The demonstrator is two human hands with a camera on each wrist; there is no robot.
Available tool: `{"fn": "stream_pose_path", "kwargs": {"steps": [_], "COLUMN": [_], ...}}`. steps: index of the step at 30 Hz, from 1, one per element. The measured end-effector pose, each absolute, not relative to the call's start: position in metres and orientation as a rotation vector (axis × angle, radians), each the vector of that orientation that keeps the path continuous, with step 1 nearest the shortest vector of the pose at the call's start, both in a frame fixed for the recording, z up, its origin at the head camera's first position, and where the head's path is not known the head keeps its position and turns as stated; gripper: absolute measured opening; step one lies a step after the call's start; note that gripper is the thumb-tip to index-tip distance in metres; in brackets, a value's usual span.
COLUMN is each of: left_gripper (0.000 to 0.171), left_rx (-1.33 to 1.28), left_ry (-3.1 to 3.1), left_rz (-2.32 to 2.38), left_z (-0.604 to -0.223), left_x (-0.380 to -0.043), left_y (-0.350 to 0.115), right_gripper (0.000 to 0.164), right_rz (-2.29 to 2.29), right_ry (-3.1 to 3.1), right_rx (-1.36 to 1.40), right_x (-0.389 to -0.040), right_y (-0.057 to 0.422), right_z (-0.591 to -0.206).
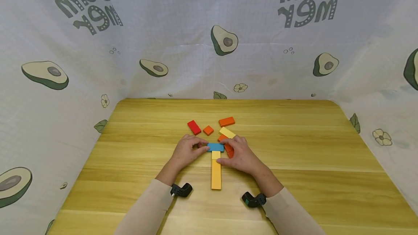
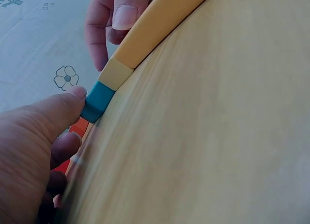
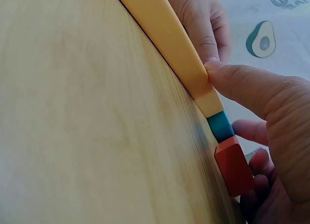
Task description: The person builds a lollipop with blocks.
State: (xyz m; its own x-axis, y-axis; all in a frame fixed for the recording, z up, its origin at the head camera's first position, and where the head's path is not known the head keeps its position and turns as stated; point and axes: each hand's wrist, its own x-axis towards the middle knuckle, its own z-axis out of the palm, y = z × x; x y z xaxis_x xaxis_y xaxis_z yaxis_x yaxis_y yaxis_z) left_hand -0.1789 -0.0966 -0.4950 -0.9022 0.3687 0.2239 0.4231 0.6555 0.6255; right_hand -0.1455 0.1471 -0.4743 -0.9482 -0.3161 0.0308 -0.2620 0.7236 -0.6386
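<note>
A flat blue block (image 1: 215,148) lies crosswise on the table. Its near side meets a small pale yellow block (image 1: 216,155), and a long orange-yellow block (image 1: 216,177) extends from that toward me, forming a T. My left hand (image 1: 187,151) holds the blue block's left end between thumb and index finger; the left wrist view shows that thumb (image 2: 76,95) against it. Spread around the right side, my right hand (image 1: 241,156) touches the long block's side with its thumb (image 3: 227,76). Its index fingertip is at the blue block's far right corner. Other fingers are partly hidden.
Orange blocks (image 1: 229,151) lie under and beside my right fingers, near a pale yellow block (image 1: 227,132). Farther back are another orange block (image 1: 226,121), a small orange block (image 1: 208,130) and a red block (image 1: 194,127). Patterned cloth (image 1: 183,17) encloses the wooden table (image 1: 294,137).
</note>
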Motion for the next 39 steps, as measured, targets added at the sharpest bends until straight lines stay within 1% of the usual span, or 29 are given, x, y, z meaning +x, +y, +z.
{"fn": "stream_pose_path", "kwargs": {"steps": [32,39], "left_gripper": [0.023,0.027], "left_rx": [-0.645,-0.738], "left_ry": [-2.793,-2.742], "left_rz": [-1.094,-1.094], "left_z": [-0.4935,-0.4940], "left_x": [-0.1775,-0.1742], "left_y": [-0.0948,-0.0921], "right_gripper": [0.062,0.063], "right_rz": [-1.010,-1.038], "right_ry": [2.844,2.811], "right_rx": [-0.482,-0.456], "right_x": [-0.1463,-0.1466], "right_y": [0.1473,0.1486], "right_z": [-0.4732,-0.4729]}}
